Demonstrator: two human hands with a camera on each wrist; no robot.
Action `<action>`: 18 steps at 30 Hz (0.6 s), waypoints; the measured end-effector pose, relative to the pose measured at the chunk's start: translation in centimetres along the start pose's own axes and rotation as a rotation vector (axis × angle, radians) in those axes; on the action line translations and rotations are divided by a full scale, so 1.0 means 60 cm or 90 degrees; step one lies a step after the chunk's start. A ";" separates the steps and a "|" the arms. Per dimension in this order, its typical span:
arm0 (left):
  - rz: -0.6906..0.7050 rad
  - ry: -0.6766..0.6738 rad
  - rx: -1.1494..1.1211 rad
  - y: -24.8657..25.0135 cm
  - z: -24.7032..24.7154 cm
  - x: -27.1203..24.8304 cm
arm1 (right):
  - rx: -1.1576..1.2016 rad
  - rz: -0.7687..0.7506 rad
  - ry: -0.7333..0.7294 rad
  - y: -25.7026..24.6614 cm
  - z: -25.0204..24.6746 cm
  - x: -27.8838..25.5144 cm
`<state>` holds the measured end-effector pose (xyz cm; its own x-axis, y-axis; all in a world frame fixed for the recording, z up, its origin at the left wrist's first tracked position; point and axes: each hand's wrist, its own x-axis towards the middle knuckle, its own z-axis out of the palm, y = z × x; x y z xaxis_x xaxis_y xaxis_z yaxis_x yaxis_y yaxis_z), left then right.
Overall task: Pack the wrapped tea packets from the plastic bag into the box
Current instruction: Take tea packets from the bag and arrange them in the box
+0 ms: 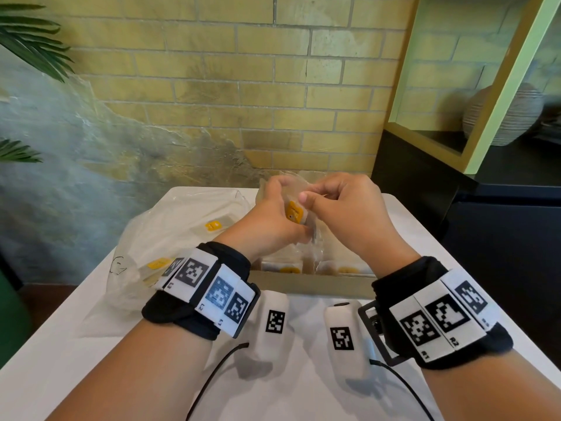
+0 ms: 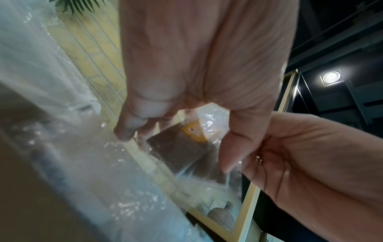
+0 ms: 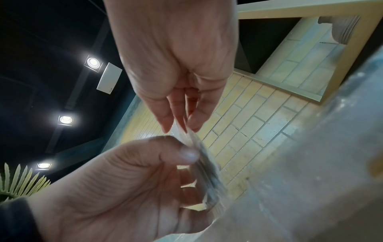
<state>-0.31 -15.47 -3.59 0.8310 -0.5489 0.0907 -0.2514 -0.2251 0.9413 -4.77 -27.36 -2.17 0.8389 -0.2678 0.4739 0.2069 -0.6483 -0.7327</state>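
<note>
A clear-wrapped tea packet (image 1: 294, 214) with a yellow label is held up between both hands, above the open cardboard box (image 1: 318, 284). My left hand (image 1: 282, 208) grips its lower part with curled fingers. My right hand (image 1: 321, 202) pinches its upper edge. In the left wrist view the packet (image 2: 186, 144) shows a brown pad and a yellow tag. The right wrist view has the packet (image 3: 207, 180) edge-on. Other packets (image 1: 282, 265) lie in the box. The crumpled plastic bag (image 1: 170, 235) lies to the left with more packets (image 1: 213, 225) inside.
The white table (image 1: 76, 360) carries two white marker-tagged devices (image 1: 271, 323) with cables near its front edge. A dark cabinet (image 1: 485, 238) stands close on the right, a brick wall behind. Plant leaves (image 1: 30, 47) hang at the far left.
</note>
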 end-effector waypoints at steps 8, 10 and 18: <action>0.069 0.053 0.048 -0.001 -0.010 0.011 | -0.021 -0.046 0.075 -0.004 -0.008 0.002; 0.067 0.043 0.081 -0.004 -0.015 0.011 | -0.050 -0.027 0.038 0.001 -0.007 0.005; 0.065 0.068 0.162 -0.006 -0.034 0.012 | 0.034 0.001 0.050 0.003 -0.019 0.012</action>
<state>1.36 -14.14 -3.20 0.8391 -0.4941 0.2275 -0.4416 -0.3745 0.8153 -4.68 -28.48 -1.39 0.7981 -0.3253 0.5072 0.2336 -0.6088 -0.7582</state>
